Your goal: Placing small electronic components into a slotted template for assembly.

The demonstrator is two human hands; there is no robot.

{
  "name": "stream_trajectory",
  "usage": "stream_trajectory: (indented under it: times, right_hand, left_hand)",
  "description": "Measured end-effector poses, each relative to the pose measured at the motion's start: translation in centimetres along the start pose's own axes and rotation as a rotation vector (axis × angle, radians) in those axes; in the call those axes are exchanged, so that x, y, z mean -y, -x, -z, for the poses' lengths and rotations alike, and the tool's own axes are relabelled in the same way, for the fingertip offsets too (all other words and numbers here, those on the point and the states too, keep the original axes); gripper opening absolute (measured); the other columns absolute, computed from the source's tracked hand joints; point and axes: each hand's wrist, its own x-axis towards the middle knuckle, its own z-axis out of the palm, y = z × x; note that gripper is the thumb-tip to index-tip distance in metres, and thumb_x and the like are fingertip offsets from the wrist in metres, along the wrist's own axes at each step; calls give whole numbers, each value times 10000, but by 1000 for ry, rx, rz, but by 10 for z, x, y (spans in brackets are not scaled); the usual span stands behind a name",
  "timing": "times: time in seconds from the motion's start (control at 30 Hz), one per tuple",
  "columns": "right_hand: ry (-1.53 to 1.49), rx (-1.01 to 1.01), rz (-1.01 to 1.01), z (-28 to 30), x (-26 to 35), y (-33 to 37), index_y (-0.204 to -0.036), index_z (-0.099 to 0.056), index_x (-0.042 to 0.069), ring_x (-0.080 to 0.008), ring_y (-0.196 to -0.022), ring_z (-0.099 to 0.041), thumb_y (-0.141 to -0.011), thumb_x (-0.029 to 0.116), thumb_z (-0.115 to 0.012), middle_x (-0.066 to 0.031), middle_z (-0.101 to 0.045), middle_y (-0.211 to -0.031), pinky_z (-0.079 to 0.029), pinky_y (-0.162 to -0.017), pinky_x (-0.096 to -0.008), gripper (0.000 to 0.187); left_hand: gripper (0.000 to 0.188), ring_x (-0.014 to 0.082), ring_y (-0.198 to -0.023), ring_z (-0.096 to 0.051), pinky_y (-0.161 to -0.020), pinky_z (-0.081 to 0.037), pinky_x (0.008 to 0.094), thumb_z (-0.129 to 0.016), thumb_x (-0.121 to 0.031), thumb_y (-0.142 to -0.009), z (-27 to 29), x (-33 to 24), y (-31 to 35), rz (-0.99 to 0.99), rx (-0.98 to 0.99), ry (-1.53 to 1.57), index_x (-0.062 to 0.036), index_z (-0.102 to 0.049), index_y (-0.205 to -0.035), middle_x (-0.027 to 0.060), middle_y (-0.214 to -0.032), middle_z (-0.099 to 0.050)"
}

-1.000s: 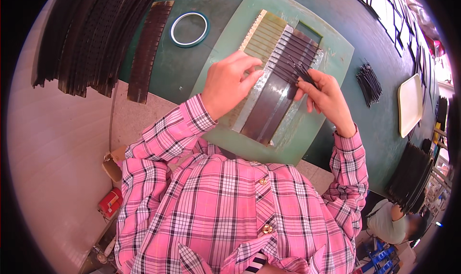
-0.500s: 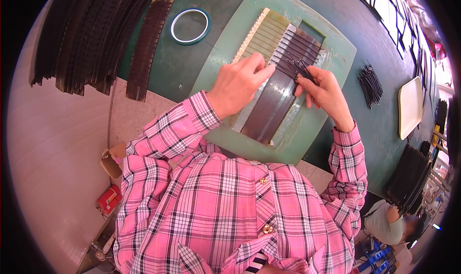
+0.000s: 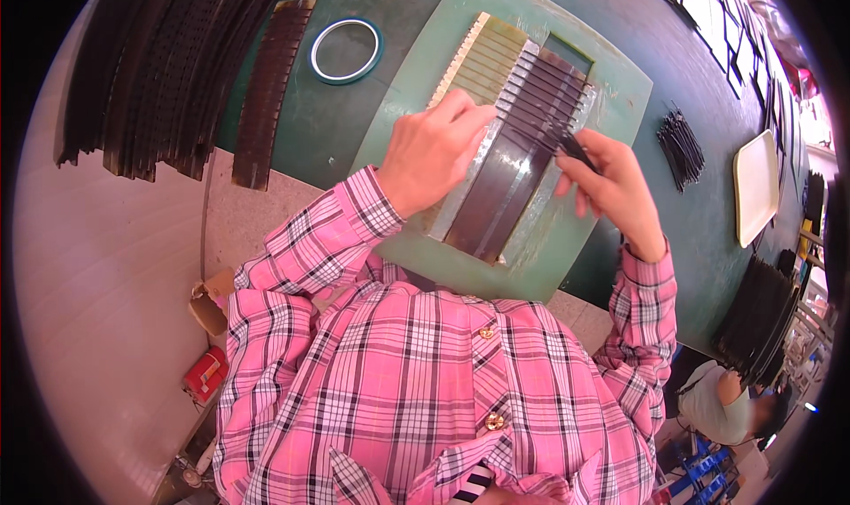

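Observation:
My left hand (image 3: 429, 158) is closed in a pinch at the pale slotted edge of a flat jig (image 3: 496, 186). A thin black wire appears to run from its fingertips toward the right, though the fingers partly cover its end. My right hand (image 3: 613, 185) is closed around a small bundle of thin black wires (image 3: 577, 151), which fan out over the jig's right side. Several dark strands lie side by side across the jig's upper slots. The jig rests tilted on a green board (image 3: 398, 120). Its lower part is a smooth dark plate.
A roll of green tape (image 3: 379, 53) lies left of the board, beside a dark notched strip (image 3: 270, 98) and a stack of similar strips (image 3: 159, 71). To the right are a pile of black wires (image 3: 680, 151) and a cream tray (image 3: 755, 191). Another person (image 3: 719, 406) sits at lower right.
My left hand has shifted slightly left along the jig. My right hand has moved a little right and down, and the wire bundle has turned with it.

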Motion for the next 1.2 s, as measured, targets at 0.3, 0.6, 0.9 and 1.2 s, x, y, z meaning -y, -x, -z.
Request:
stream_trajectory:
  times: [0.3,0.6,0.9,1.2]
  right_hand:
    - [67,45,11,-10,-7,-24,-839,-597,-2,-65,-451,-539,-881,119,-574,-34,-643,-638,-370,-386,-223,130]
    - [57,55,-4,-12,-5,-30,-809,-572,1,-67,-452,-540,-879,111,-578,-39,-641,-648,-369,-384,-224,131]
    - [89,-97,-5,1,-3,18,-796,-577,-6,-60,-457,-528,-860,100,-618,-28,-608,-639,-343,-380,-215,130]
    - [-112,164,-66,-10,2,19,-828,-590,-3,-43,-465,-528,-895,130,-598,-15,-631,-648,-364,-385,-204,149]
  left_hand:
    - [127,224,-640,-616,-562,-491,329,-644,-42,-817,1,-2,11,63,-31,81,-45,-673,-941,65,-812,-590]
    - [351,197,-720,-617,-549,-504,316,-615,3,-751,-3,-8,10,-100,111,-306,-84,-639,-1090,37,-880,-543]
    - [212,122,-631,-609,-514,-480,241,-636,-69,-837,7,-21,5,212,176,400,-40,-618,-1047,39,-880,-569]
    - [138,97,-551,-611,-452,-468,204,-604,-150,-908,23,-21,12,703,349,1087,-15,-592,-880,19,-738,-589]
